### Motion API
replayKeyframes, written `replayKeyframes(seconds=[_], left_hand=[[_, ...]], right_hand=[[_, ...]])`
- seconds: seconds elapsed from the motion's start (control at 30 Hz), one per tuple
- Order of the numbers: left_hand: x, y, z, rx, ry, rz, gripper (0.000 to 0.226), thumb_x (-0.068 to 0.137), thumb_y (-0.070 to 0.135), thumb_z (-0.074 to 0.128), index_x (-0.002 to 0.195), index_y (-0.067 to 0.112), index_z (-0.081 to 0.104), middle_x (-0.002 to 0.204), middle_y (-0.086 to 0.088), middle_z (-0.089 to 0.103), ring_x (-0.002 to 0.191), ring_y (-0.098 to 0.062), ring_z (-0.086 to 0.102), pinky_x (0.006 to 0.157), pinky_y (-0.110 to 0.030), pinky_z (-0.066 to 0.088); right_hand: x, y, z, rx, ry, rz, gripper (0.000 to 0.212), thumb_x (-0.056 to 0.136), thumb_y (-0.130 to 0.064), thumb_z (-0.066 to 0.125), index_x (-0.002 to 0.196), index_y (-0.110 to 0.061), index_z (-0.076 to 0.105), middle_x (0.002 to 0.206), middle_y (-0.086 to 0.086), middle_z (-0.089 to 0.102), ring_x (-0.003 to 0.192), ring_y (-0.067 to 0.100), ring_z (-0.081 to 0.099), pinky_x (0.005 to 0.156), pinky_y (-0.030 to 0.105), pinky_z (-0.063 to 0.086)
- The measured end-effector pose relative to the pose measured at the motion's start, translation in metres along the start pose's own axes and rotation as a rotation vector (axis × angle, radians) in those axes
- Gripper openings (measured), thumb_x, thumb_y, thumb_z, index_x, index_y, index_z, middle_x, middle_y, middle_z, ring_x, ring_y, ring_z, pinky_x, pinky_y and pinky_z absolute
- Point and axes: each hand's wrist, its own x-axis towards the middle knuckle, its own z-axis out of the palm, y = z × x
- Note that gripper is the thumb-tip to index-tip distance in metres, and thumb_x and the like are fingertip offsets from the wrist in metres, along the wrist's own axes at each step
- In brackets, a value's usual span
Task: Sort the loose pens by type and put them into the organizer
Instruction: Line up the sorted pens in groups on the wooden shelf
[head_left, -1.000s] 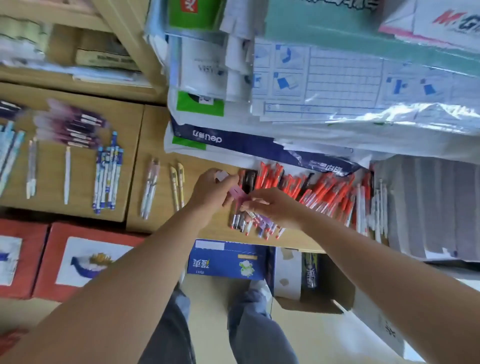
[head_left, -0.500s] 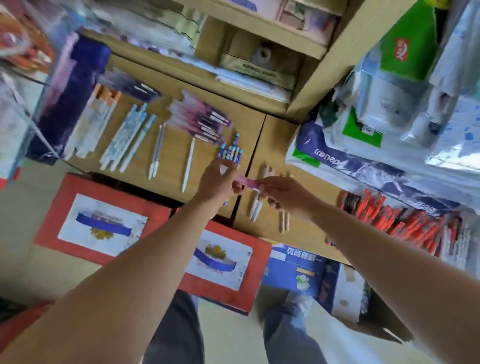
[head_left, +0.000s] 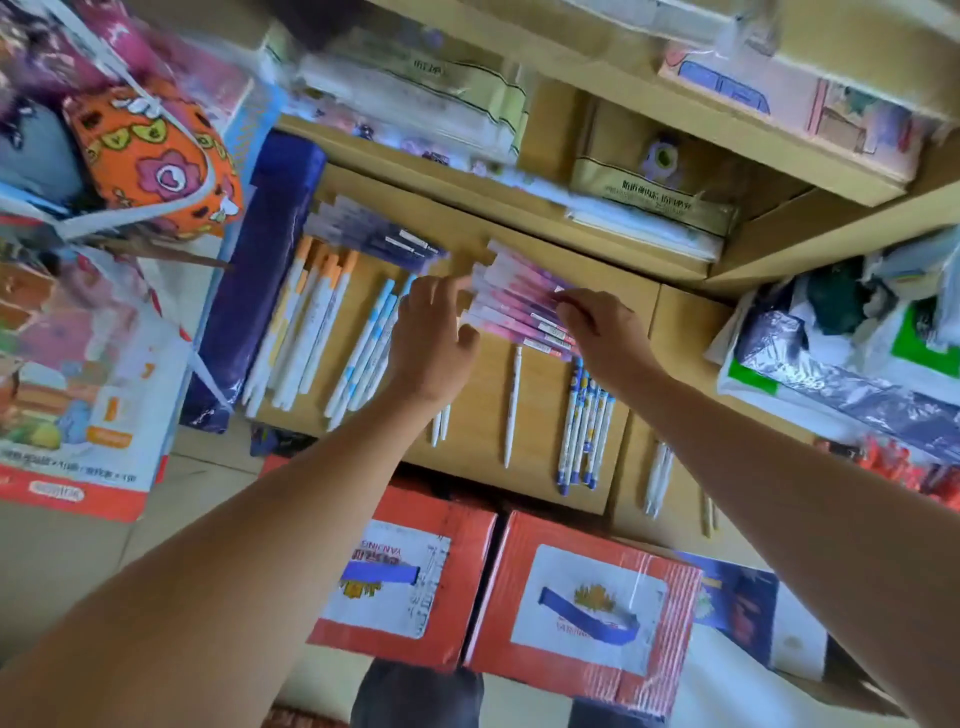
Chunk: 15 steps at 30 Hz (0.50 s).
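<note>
Your left grip (head_left: 431, 338) is released, fingers loosely spread, with thumb and fingertips at the left end of the stack of pink pens (head_left: 511, 299). Your right grip (head_left: 602, 332) bends its fingertips (head_left: 571, 306) down onto the stack's labelled right end. Whether it is grasping a pen or only pressing on it, I cannot tell. The stack lies toward the back of the wooden surface (head_left: 483, 415), between your two grips. I count about seven pens in it, though blur makes that rough. Left of it lie about four blue-dotted white pens (head_left: 366, 345), then about five orange-capped pens (head_left: 314, 306), with a bundle of dark purple pens (head_left: 374, 234) behind them. Nearer you lie one single white pen (head_left: 511, 405) and about five blue-patterned pens (head_left: 584, 426) side by side. Two red boxes (head_left: 582, 597) stand below the surface.
</note>
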Motion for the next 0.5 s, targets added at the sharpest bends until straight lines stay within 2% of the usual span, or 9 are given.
replayKeyframes(seconds=[0.07,0.17,0.3,0.4,0.5], left_hand=[[0.012,-0.004,0.001,0.095,-0.025,0.101,0.051,0.084,0.007,0.057,0.134,0.011,0.047,0.141,-0.013,0.044,0.133,-0.03,0.037,0.108,-0.039,0.033],[0.032,-0.006,0.007,0.254,-0.1,0.204,0.062,0.087,0.01,0.058,0.145,0.019,0.037,0.153,-0.008,0.03,0.141,-0.029,0.026,0.113,-0.041,0.027],[0.051,-0.009,0.022,0.382,-0.226,0.296,0.069,0.092,0.018,0.055,0.151,0.03,0.021,0.161,-0.006,0.008,0.147,-0.028,0.009,0.118,-0.044,0.017],[0.057,-0.012,0.029,0.461,-0.254,0.328,0.067,0.093,0.021,0.054,0.151,0.027,0.021,0.161,-0.008,0.007,0.147,-0.029,0.009,0.118,-0.044,0.016],[0.059,-0.012,0.031,0.492,-0.248,0.347,0.066,0.092,0.022,0.055,0.151,0.024,0.026,0.16,-0.01,0.011,0.146,-0.031,0.013,0.118,-0.043,0.016]], right_hand=[[0.015,0.006,0.005,-0.053,0.032,-0.013,0.027,0.097,-0.023,0.049,0.116,-0.015,0.067,0.092,0.011,0.062,0.078,0.02,0.052,0.062,0.024,0.031],[0.026,0.011,0.012,-0.124,0.051,-0.016,0.027,0.097,-0.023,0.052,0.119,-0.015,0.065,0.093,0.006,0.056,0.082,0.022,0.053,0.068,0.026,0.035],[0.03,0.019,0.026,-0.178,0.115,-0.057,0.026,0.093,-0.02,0.056,0.114,-0.012,0.067,0.09,0.012,0.059,0.081,0.033,0.058,0.075,0.04,0.046],[0.03,0.023,0.031,-0.277,0.179,-0.11,0.028,0.085,-0.017,0.065,0.112,-0.011,0.068,0.092,0.013,0.058,0.086,0.034,0.057,0.077,0.04,0.042],[0.029,0.024,0.031,-0.377,0.205,-0.121,0.04,0.077,-0.014,0.073,0.117,-0.014,0.065,0.103,0.012,0.056,0.095,0.031,0.054,0.078,0.033,0.035]])
